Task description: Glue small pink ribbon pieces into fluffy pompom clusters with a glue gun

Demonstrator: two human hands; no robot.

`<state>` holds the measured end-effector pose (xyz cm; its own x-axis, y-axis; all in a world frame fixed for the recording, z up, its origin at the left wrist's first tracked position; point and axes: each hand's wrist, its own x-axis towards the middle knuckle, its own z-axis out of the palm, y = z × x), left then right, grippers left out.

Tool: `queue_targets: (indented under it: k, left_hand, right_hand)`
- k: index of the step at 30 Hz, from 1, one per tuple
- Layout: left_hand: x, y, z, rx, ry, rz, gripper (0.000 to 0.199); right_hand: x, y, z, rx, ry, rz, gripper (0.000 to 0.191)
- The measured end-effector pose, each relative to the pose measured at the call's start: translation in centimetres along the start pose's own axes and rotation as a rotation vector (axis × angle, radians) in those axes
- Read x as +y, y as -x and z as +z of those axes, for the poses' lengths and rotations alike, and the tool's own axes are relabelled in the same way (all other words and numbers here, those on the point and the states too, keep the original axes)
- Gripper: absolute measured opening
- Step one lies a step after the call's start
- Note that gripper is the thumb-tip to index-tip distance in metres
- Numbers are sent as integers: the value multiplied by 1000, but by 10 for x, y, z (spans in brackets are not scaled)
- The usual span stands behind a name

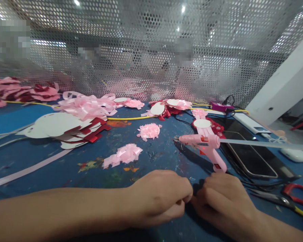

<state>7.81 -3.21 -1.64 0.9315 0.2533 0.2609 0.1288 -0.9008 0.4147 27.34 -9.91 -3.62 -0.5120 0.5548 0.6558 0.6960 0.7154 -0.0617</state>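
Note:
My left hand (161,195) is closed, knuckles up, low in the middle of the view. Close beside it on the right, my right hand (222,198) is also curled closed. Whatever lies between the fingers of either hand is hidden. Just beyond my right hand stands a pink hot glue gun (208,143), its nozzle pointing left and a long glue stick (262,144) out of its back. Past my left hand lie a strip of gathered pink ribbon (123,154) and a round pink ribbon rosette (149,131).
White card cutouts with red edges (58,126) and loose pink ribbon (88,104) lie left. Red-and-pink rosettes (164,109) sit at the back. To the right are a phone (249,153), scissors (282,200) and a power bank (251,123). A perforated metal screen (141,50) stands behind.

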Motion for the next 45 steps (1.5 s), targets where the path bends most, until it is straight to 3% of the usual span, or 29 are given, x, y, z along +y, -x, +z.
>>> queue_targets:
  k: [5, 9, 12, 17, 23, 32, 39, 45]
  left_hand:
    - [-9, 0, -15, 228, 69, -100, 13]
    - [-33, -6, -46, 425, -35, -344, 17]
    - [-56, -9, -67, 490, -128, -399, 25]
    - [-84, -6, -81, 470, -165, -451, 23]
    - [-98, 0, -83, 426, -140, -504, 34]
    - [-101, 1, -88, 342, -182, -468, 28]
    - [-103, 5, -104, 281, -138, -551, 25]
    - [-95, 4, -111, 294, -78, -576, 27]
  right_hand:
    - [0, 2, 5, -5, 5, -57, 31]
    - [2, 3, 8, -13, -13, -43, 30]
    - [3, 1, 7, -25, -51, -9, 28]
    - [2, -1, 4, -100, -74, 57, 27]
    - [4, 5, 7, -112, -88, 63, 26]
    - [4, 2, 4, -135, -84, 43, 25]
    - [4, 3, 6, -127, -83, 26, 26]
    - [4, 0, 4, -135, -91, 25, 26]
